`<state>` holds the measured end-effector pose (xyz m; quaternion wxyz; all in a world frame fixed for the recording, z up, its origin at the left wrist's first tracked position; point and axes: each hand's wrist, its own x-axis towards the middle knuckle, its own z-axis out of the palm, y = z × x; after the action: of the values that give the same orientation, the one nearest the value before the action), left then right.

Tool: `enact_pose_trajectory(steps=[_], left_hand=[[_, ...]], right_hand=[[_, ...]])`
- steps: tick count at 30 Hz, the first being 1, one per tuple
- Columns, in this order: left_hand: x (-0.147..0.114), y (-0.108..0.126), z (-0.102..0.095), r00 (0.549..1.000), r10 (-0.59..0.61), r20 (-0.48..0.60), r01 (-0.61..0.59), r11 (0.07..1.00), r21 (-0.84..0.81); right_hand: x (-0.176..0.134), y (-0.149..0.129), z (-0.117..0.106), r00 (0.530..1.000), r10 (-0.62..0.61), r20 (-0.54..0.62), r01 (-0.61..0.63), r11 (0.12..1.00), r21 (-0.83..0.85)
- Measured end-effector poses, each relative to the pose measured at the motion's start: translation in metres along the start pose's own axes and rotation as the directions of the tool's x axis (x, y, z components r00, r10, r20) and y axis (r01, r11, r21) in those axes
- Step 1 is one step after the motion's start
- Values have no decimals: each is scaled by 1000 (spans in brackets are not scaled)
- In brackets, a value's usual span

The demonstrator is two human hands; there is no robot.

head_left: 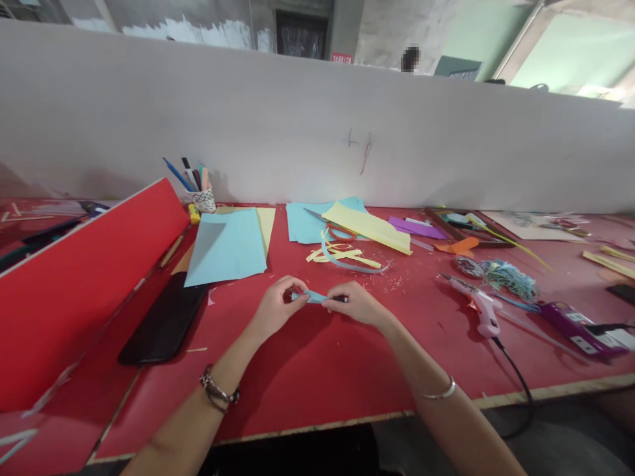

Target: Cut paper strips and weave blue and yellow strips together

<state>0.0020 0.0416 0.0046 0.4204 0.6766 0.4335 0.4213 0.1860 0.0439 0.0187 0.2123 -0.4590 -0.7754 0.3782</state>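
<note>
Blue paper (315, 297), pinched, spanning left grip (276, 305) to right grip (360, 304)

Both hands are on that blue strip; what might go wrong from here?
The blue strip could crease or tear, since the left hand and right hand pinch it from either side.
The glue gun lies to the right; if hot, which I cannot tell, it might burn someone reaching that way.
Its cord hangs over the edge of the table; a snag could drag the gun.

Red table (317, 370): phone (161, 324), blue sheets (299, 226), glue gun (480, 306)
</note>
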Motion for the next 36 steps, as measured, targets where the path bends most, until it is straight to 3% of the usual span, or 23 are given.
enact_pose_trajectory(steps=[4, 9, 16, 21, 23, 29, 36], left_hand=[[1, -3, 2, 998, -68, -2, 67, 978, -200], [-1, -4, 5, 995, -70, 69, 87, 951, -296], [-1, -3, 5, 991, -106, 80, 132, 870, -475], [1, -2, 5, 941, -324, 93, 326, 807, -493], [1, 0, 5, 927, -351, 128, 370, 812, -452], [-3, 8, 5, 992, -118, 55, 128, 958, -256], [-2, 2, 6, 990, -138, -35, 127, 967, -221]], right_hand=[[0, -2, 2, 993, -118, 4, 118, 993, 25], [0, -7, 2, 971, -238, 15, 236, 969, 66], [-2, -8, 3, 991, -129, 31, 126, 989, 77], [0, -9, 3, 986, -148, -73, 152, 987, 60], [1, -9, 2, 983, -153, -105, 158, 987, 43], [1, -8, 3, 986, -138, -89, 140, 990, 19], [1, -9, 8, 987, -139, -78, 141, 989, 30]])
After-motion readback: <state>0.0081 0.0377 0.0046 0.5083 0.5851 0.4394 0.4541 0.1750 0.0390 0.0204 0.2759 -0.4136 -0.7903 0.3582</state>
